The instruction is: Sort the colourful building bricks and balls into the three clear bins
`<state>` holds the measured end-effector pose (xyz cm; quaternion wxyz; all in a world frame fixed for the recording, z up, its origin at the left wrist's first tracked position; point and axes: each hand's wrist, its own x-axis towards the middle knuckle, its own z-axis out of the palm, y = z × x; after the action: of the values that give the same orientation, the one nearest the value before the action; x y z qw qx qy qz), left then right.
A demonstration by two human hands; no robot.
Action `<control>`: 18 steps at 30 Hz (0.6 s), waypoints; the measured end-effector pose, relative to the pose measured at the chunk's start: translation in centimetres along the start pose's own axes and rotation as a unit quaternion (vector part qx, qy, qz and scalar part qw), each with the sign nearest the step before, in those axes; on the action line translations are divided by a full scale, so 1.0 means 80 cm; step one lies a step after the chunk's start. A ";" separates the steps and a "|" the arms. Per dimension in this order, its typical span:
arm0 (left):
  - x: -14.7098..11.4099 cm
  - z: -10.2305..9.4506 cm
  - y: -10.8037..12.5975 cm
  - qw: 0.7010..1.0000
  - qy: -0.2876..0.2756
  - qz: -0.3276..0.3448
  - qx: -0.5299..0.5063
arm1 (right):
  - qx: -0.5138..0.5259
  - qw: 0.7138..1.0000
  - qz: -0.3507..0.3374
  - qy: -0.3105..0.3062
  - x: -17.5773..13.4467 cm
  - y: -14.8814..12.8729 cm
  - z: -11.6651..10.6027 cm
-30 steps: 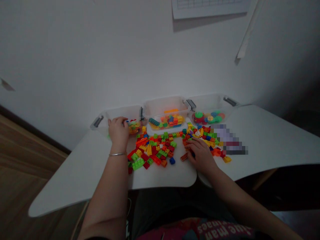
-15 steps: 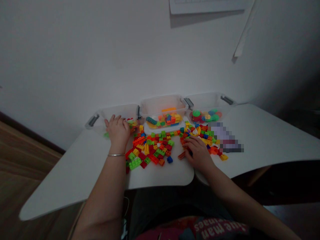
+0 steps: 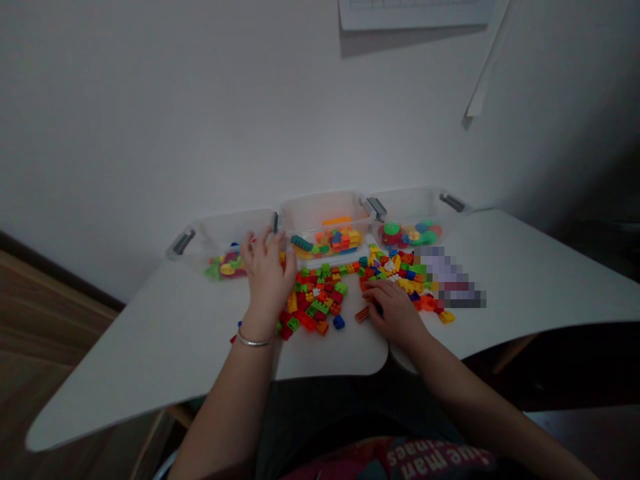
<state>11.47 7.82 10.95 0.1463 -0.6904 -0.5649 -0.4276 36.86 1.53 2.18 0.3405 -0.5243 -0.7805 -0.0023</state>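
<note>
My left hand (image 3: pixel 269 277) hangs over the left side of a heap of toy building bricks (image 3: pixel 317 303), its fingers spread and nothing seen in them. It partly covers the right end of the left clear plastic bin (image 3: pixel 230 223). My right hand (image 3: pixel 397 313) rests low at the edge of a second heap of bricks (image 3: pixel 407 273), fingers bent, with a gap between thumb and fingertips. Beside its thumb lies an orange-brown brick (image 3: pixel 362 314). A blue brick (image 3: pixel 339 322) sits at the near edge of the left heap.
Against the wall stand a middle clear bin (image 3: pixel 320 205) with mixed pieces and a right clear bin (image 3: pixel 413 203) with round colourful pieces. A blurred packet (image 3: pixel 450 277) lies right of the bricks. The white table (image 3: pixel 540 280) curves around me.
My left hand has moved right, from over the left bin to over the bricks, uncovering pieces in that bin. My right hand has stayed almost in place.
</note>
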 end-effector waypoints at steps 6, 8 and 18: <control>-0.025 0.028 0.046 0.935 -0.206 0.259 -0.129 | -0.023 0.998 0.014 0.055 0.000 0.003 0.002; -0.031 0.039 0.040 0.915 -0.249 0.284 -0.145 | -0.034 0.997 0.027 0.069 0.000 0.005 0.002; -0.031 0.050 0.000 0.926 -0.275 0.207 -0.155 | -0.066 0.996 0.040 0.043 0.003 0.011 0.011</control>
<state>13.16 8.92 6.71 -0.0384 -0.8966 -0.3543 -0.2630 37.06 2.46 1.35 0.3384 -0.5754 -0.7419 -0.0627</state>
